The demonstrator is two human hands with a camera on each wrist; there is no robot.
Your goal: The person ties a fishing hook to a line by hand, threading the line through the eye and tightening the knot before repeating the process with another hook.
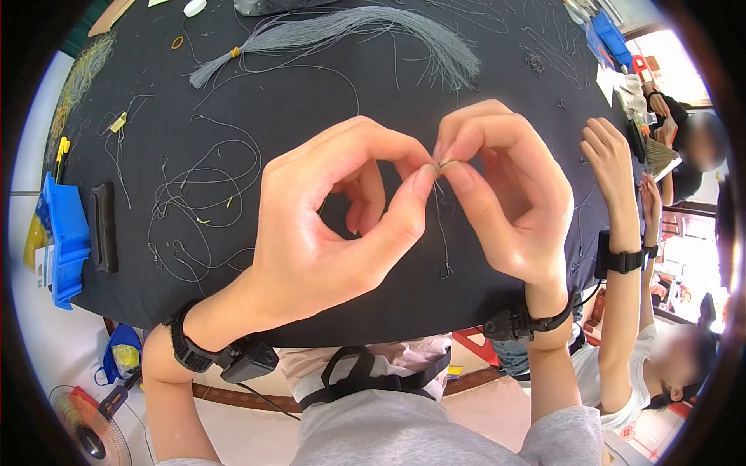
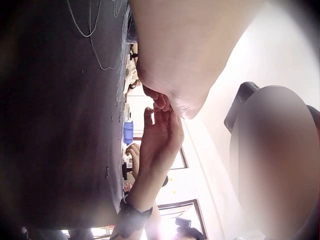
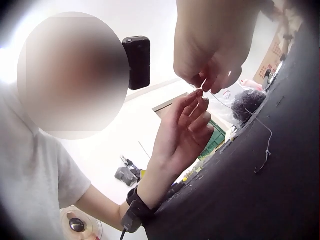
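Observation:
My left hand and right hand meet fingertip to fingertip above the dark table. Each pinches a thin fishing line between thumb and forefinger, with the other fingers curled in behind. From the pinch the line hangs down and ends in a small hook. In the right wrist view the line bends down over the cloth, with the hook at its lower end. The bit of line right between the fingertips is mostly hidden by them.
A long bundle of grey line tied with a yellow band lies at the far side. Loose lines with hooks tangle at left, near a blue tray and a black case. Another person's arm reaches in at right.

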